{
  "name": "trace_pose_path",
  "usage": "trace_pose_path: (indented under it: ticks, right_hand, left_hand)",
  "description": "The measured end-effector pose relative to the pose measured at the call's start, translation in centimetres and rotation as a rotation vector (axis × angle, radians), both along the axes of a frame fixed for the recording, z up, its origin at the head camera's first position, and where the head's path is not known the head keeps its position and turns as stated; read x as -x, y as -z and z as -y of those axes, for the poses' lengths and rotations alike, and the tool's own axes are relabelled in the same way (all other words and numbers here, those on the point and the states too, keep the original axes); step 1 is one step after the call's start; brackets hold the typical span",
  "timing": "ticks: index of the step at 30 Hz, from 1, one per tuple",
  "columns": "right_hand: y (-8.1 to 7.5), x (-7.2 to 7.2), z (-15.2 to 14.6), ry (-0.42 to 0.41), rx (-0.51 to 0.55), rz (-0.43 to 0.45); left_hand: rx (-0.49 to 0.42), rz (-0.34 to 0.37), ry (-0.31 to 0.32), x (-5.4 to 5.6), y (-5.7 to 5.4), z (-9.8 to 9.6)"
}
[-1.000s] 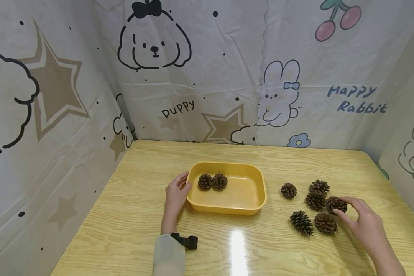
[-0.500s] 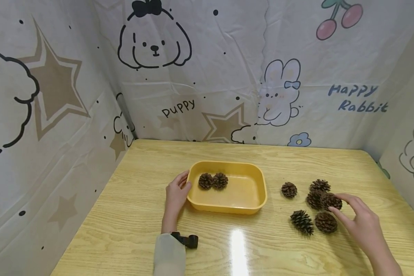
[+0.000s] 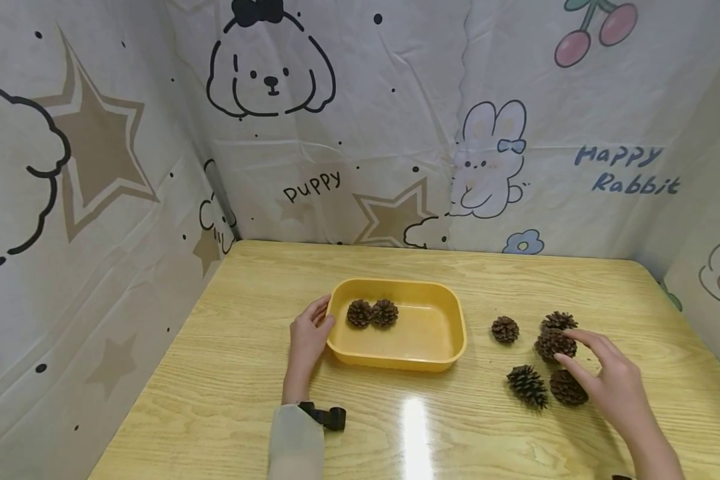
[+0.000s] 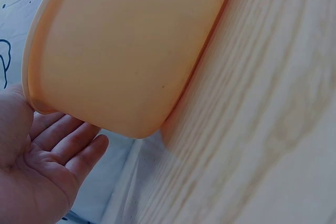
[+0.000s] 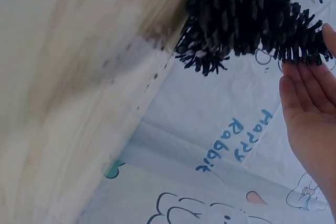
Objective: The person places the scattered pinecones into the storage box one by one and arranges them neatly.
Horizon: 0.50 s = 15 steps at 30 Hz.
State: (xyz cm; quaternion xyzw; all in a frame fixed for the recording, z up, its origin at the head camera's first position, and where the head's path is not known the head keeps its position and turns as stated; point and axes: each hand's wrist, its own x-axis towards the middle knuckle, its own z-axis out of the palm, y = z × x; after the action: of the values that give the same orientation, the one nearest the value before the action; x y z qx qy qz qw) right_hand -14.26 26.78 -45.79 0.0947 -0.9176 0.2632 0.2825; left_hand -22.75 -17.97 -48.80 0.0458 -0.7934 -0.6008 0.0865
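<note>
At the left end of the yellow plastic tray (image 3: 396, 357), my left hand (image 3: 308, 335) grips the rim, thumb over the edge and fingers along the outside. The left wrist view shows that hand (image 4: 50, 161) below the tray's wall (image 4: 136, 51). Two pine cones (image 3: 372, 313) lie inside the tray. To its right, my right hand (image 3: 612, 380) holds a pine cone (image 3: 555, 344) between thumb and fingers, over the cone group. The right wrist view has the fingers (image 5: 307, 85) beneath the dark cone's (image 5: 299, 35) tip.
Around the right hand lie a round pine cone (image 3: 505, 329), a long one (image 3: 527, 387), another in front (image 3: 569, 388) and one behind (image 3: 559, 321). A printed cloth (image 3: 396, 133) walls the back and sides of the wooden table (image 3: 228, 373).
My right hand has moved left with its pine cone, from the right of the cone group to over it. The left hand stays on the tray's rim.
</note>
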Motion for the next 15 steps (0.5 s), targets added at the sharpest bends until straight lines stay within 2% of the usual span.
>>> trace_pose_path:
  ticks: [15]
  right_hand:
    - [-0.2, 1.0, 3.1, -0.092, 0.099, -0.042]
  left_hand:
    - [0.0, 0.007, -0.007, 0.0, 0.0, -0.1]
